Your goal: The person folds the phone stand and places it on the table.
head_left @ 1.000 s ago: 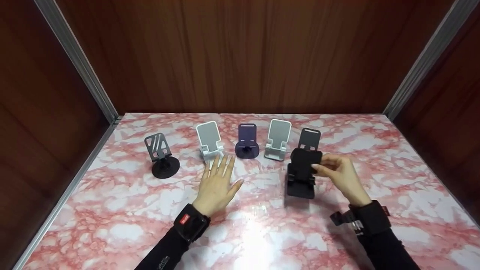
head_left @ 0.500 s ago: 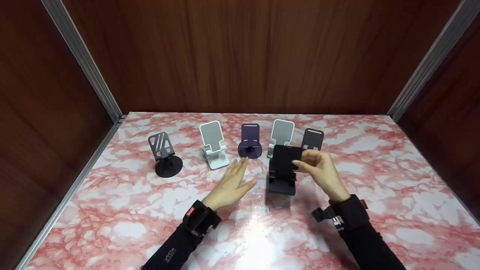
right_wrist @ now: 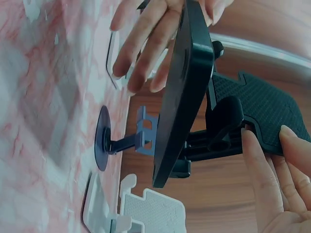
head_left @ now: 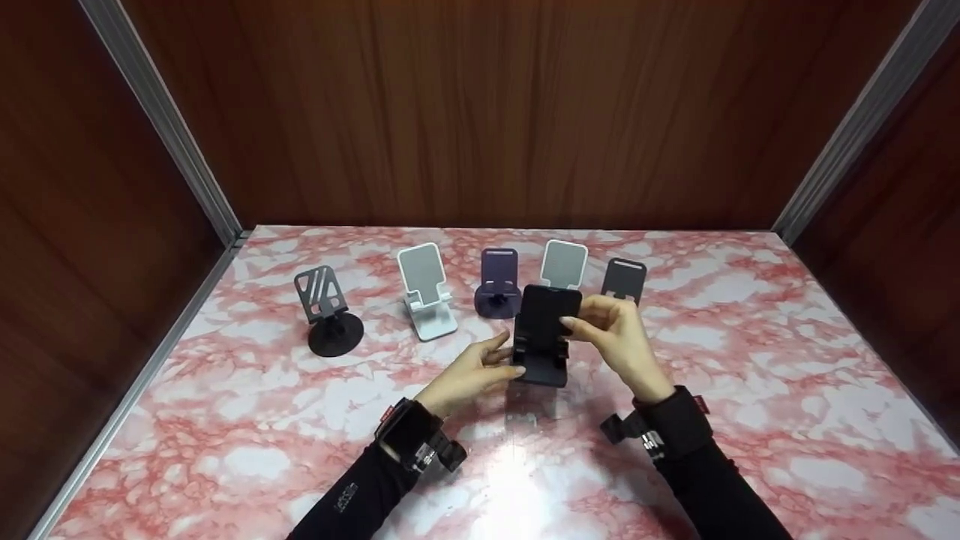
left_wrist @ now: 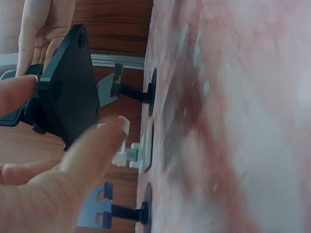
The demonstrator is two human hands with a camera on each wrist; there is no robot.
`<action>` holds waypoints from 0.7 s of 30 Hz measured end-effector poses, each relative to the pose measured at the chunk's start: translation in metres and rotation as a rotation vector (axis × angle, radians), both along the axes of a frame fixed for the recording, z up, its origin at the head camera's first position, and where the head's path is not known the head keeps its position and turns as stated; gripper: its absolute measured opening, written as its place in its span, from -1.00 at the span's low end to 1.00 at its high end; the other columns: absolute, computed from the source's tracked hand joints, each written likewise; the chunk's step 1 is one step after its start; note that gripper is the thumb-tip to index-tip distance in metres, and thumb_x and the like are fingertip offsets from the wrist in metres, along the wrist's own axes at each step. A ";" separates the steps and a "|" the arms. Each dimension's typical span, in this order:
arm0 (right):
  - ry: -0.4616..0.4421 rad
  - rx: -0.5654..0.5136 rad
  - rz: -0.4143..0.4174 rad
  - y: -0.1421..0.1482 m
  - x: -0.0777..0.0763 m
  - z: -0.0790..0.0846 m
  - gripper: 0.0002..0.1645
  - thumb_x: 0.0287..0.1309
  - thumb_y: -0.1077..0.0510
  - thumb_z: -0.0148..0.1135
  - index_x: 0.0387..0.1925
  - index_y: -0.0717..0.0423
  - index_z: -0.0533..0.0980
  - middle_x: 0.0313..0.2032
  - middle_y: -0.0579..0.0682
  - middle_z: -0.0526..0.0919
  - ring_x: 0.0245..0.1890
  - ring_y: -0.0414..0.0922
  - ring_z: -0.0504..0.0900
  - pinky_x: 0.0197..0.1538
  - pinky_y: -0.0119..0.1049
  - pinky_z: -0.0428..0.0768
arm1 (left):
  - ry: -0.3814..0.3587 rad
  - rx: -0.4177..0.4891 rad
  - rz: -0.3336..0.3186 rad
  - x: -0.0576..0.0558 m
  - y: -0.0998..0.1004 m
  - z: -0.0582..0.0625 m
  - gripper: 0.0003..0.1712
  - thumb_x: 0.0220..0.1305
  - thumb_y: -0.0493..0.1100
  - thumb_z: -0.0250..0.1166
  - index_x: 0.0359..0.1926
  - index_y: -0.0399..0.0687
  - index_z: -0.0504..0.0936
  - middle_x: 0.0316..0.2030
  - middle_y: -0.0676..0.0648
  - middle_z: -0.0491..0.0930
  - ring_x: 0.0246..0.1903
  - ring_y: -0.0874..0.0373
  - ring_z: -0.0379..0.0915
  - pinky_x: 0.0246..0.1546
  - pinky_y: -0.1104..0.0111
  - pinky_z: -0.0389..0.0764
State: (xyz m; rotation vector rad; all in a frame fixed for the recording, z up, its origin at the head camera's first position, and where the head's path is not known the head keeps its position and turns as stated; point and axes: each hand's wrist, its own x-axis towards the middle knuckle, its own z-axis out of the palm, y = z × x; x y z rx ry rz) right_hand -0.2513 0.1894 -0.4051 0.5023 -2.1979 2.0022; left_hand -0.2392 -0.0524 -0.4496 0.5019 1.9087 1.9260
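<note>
A black phone stand (head_left: 547, 326) is held up above the table, its flat base lowest and its back plate upright. My right hand (head_left: 619, 334) pinches the right edge of the back plate between thumb and fingers; the right wrist view shows this grip on the textured plate (right_wrist: 262, 107). My left hand (head_left: 472, 371) is at the left edge of the base, thumb tip right at its corner. In the right wrist view the left fingers (right_wrist: 146, 48) are spread and fairly straight beneath the base (right_wrist: 187, 82). Part of the left hand is hidden behind the stand.
Behind, a row of phone stands is on the marbled table (head_left: 247, 420): a slotted dark one (head_left: 322, 307), a white one (head_left: 427, 289), a purple one (head_left: 499, 277), a second white one (head_left: 564, 262) and a dark grey one (head_left: 624, 277). Wood-grain panels (head_left: 487, 112) enclose the table.
My right hand has carried the black stand leftward to the middle. My left hand has moved right from near the left white stand and turned, its thumb reaching the black stand's base.
</note>
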 end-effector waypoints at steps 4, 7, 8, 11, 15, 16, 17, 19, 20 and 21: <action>-0.004 0.002 0.004 -0.003 0.002 -0.002 -0.92 0.35 0.62 0.29 -0.28 0.53 0.61 -0.33 0.10 0.81 -0.32 -0.27 0.81 -0.09 -0.31 0.86 | -0.118 0.124 0.019 0.000 0.002 -0.005 -0.14 0.51 -0.51 0.18 0.66 -0.64 -0.02 0.48 -0.63 0.36 0.36 -0.33 0.58 0.34 0.16 0.69; -0.001 -0.002 0.017 -0.004 0.002 -0.003 -0.92 0.35 0.63 0.28 -0.26 0.53 0.62 -0.32 0.13 0.81 -0.31 -0.26 0.81 -0.07 -0.29 0.86 | -0.157 0.176 0.025 0.000 0.002 -0.006 -0.20 0.51 -0.57 0.16 0.64 -0.65 0.06 0.46 -0.59 0.43 0.26 -0.21 0.69 0.28 0.18 0.73; 0.002 -0.003 0.019 -0.004 0.002 -0.003 -0.92 0.35 0.63 0.27 -0.26 0.54 0.62 -0.32 0.13 0.81 -0.31 -0.26 0.81 -0.07 -0.29 0.86 | -0.161 0.179 0.029 0.000 0.002 -0.007 -0.22 0.50 -0.57 0.16 0.63 -0.65 0.09 0.45 -0.58 0.45 0.22 -0.15 0.72 0.27 0.19 0.75; 0.009 0.000 0.022 -0.004 0.001 -0.003 -0.92 0.35 0.63 0.26 -0.25 0.54 0.63 -0.32 0.16 0.81 -0.31 -0.26 0.81 -0.07 -0.29 0.86 | -0.178 0.187 0.037 -0.001 0.001 -0.007 -0.25 0.50 -0.59 0.18 0.61 -0.62 0.15 0.43 -0.55 0.48 0.12 0.00 0.74 0.23 0.21 0.77; 0.017 0.013 0.017 -0.003 0.000 -0.004 -0.92 0.35 0.63 0.26 -0.23 0.54 0.65 -0.31 0.20 0.81 -0.32 -0.27 0.81 -0.08 -0.30 0.86 | -0.186 0.202 0.031 -0.002 0.002 -0.007 -0.27 0.48 -0.60 0.17 0.58 -0.65 0.17 0.42 -0.57 0.47 0.07 0.06 0.71 0.24 0.23 0.76; 0.020 0.017 0.015 -0.003 0.000 -0.004 -0.94 0.35 0.62 0.27 -0.23 0.56 0.64 -0.31 0.22 0.81 -0.32 -0.28 0.81 -0.08 -0.31 0.86 | -0.186 0.205 0.030 -0.002 0.002 -0.008 -0.27 0.47 -0.60 0.17 0.58 -0.66 0.16 0.42 -0.58 0.47 0.07 0.06 0.71 0.25 0.23 0.76; 0.025 0.022 0.014 -0.003 0.000 -0.004 -0.94 0.35 0.62 0.28 -0.22 0.58 0.64 -0.31 0.24 0.81 -0.32 -0.28 0.80 -0.09 -0.31 0.86 | -0.185 0.209 0.029 -0.002 0.003 -0.008 -0.27 0.47 -0.60 0.16 0.57 -0.67 0.16 0.43 -0.59 0.46 0.07 0.06 0.71 0.25 0.24 0.75; 0.035 0.035 0.014 -0.003 -0.001 -0.004 -0.96 0.35 0.62 0.29 -0.21 0.60 0.64 -0.30 0.28 0.81 -0.32 -0.29 0.80 -0.09 -0.32 0.86 | -0.182 0.215 0.033 -0.002 0.003 -0.008 -0.26 0.45 -0.60 0.16 0.57 -0.68 0.15 0.42 -0.60 0.46 0.06 0.07 0.72 0.24 0.26 0.75; 0.043 0.041 0.014 -0.003 -0.001 -0.005 -0.96 0.35 0.62 0.29 -0.20 0.61 0.64 -0.30 0.30 0.81 -0.33 -0.29 0.80 -0.10 -0.33 0.85 | -0.181 0.217 0.034 -0.002 0.003 -0.008 -0.26 0.45 -0.60 0.16 0.56 -0.68 0.15 0.42 -0.60 0.46 0.05 0.08 0.72 0.23 0.27 0.76; 0.050 0.047 0.015 -0.003 -0.002 -0.005 -0.95 0.35 0.61 0.30 -0.19 0.63 0.63 -0.30 0.33 0.80 -0.33 -0.30 0.80 -0.10 -0.34 0.85 | -0.181 0.221 0.038 -0.002 0.004 -0.008 -0.26 0.44 -0.61 0.16 0.56 -0.68 0.15 0.41 -0.59 0.47 0.05 0.09 0.73 0.22 0.28 0.76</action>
